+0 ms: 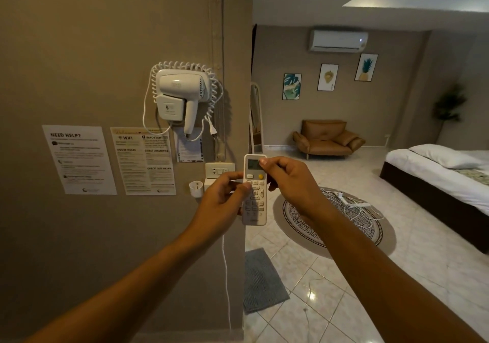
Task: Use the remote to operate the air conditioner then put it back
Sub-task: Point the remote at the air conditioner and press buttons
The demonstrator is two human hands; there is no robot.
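Observation:
A white remote [254, 211] with a small screen, a yellow button and rows of grey keys stands upright in front of me. My left hand [221, 202] grips its lower half, thumb lying across the keys. My right hand [288, 184] holds its upper right edge, thumb tip resting beside the screen. The white air conditioner [337, 40] hangs high on the far wall, with a small light lit at its right end. A small white holder [196, 188] is fixed to the near wall, left of my hands.
A wall-mounted hair dryer [180, 96] with a coiled cord, paper notices [79, 159] and a socket [219, 169] are on the near wall. Beyond: a brown armchair [328, 139], a bed [439, 176], a round rug [312, 226] with a power strip and a grey mat [260, 279].

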